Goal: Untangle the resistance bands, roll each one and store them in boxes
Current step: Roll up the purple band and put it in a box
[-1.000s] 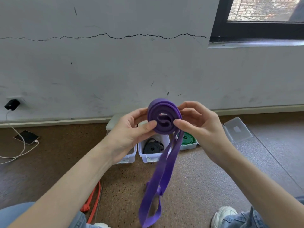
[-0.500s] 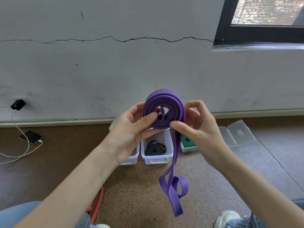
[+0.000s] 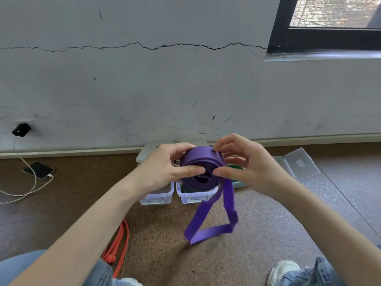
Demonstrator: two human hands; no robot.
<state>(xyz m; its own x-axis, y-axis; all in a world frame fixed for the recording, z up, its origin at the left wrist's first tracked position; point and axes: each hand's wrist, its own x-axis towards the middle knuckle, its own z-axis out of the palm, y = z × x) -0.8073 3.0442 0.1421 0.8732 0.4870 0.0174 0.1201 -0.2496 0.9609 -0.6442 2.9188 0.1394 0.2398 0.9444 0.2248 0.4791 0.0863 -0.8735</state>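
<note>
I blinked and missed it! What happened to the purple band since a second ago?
The purple band got rolled further: its hanging tail is shorter, now a small loop off the floor. The roll also tipped flatter. The left hand and right hand kept gripping it throughout; the orange band stayed on the floor.

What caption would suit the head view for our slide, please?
Both hands, left and right, roll a purple resistance band above clear storage boxes.
</note>
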